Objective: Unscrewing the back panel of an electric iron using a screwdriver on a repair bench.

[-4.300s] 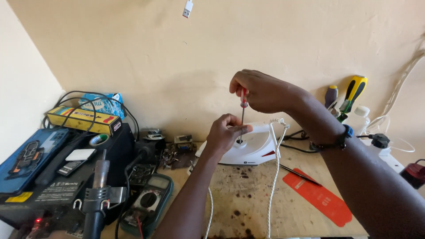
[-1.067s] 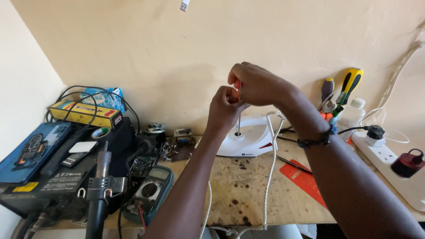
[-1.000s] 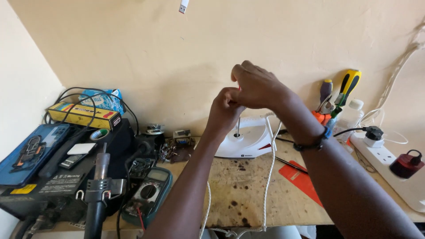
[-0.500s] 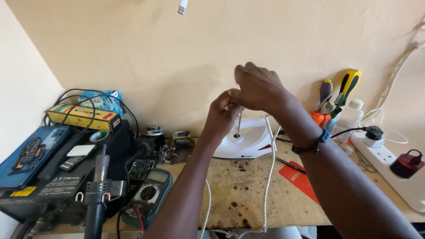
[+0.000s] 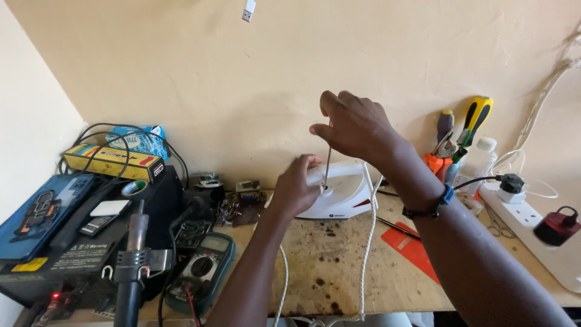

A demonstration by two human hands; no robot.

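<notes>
Gripping the screwdriver (image 5: 327, 166) at its top, the right hand (image 5: 357, 124) holds it upright on the white iron (image 5: 339, 197); the left hand (image 5: 296, 191) clasps the iron's smooth, probably heavy and slippery handle.

From where I watch, the bare stretch of counter (image 5: 339, 266) in front of the white iron (image 5: 342, 194) gives open passage, crossed only by the white cord (image 5: 365, 254) and my own forearms. To the left, the multimeter (image 5: 203, 269), the hot-air tool (image 5: 130, 266) and the black box (image 5: 66, 260) block the way. To the right, the orange sheet (image 5: 417, 248), the power strip (image 5: 535, 233) and the screwdrivers (image 5: 469, 130) leaning on the wall crowd the edge.
</notes>
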